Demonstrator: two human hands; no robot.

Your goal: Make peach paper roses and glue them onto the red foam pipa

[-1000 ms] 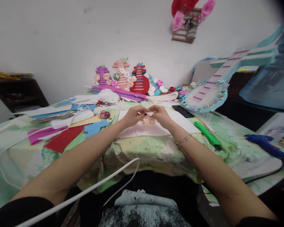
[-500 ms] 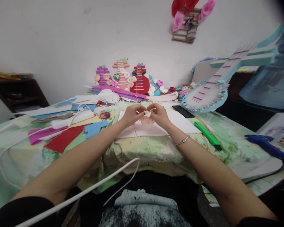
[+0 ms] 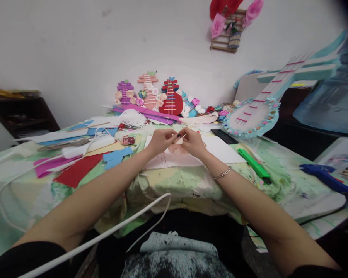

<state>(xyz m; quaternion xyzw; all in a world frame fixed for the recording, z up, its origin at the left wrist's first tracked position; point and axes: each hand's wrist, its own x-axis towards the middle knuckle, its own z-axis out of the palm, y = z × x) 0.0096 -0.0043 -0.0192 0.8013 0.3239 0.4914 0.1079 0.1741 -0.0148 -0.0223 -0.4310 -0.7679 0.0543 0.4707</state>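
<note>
My left hand (image 3: 163,140) and my right hand (image 3: 192,141) meet above a white board, their fingertips pinched together. Between the fingers shows a small pale piece (image 3: 179,141), mostly covered by them; its exact kind cannot be made out. Right below the hands, a pinkish stain (image 3: 178,149) marks the white board (image 3: 223,152). Thin reddish streaks lie on the board's left part. A bracelet (image 3: 222,172) circles my right wrist.
Right of the board lie a green utility knife (image 3: 254,166), a black phone (image 3: 224,136) and a blue glue gun (image 3: 327,177). Coloured felt pieces (image 3: 82,168) and a white cable (image 3: 104,235) are on the left. Small decorated lutes (image 3: 171,102) and a large light-blue one (image 3: 251,116) stand behind.
The hands have drawn closer, and their fingertips now meet. The thin white strip that stuck out near the right fingers is hidden now.
</note>
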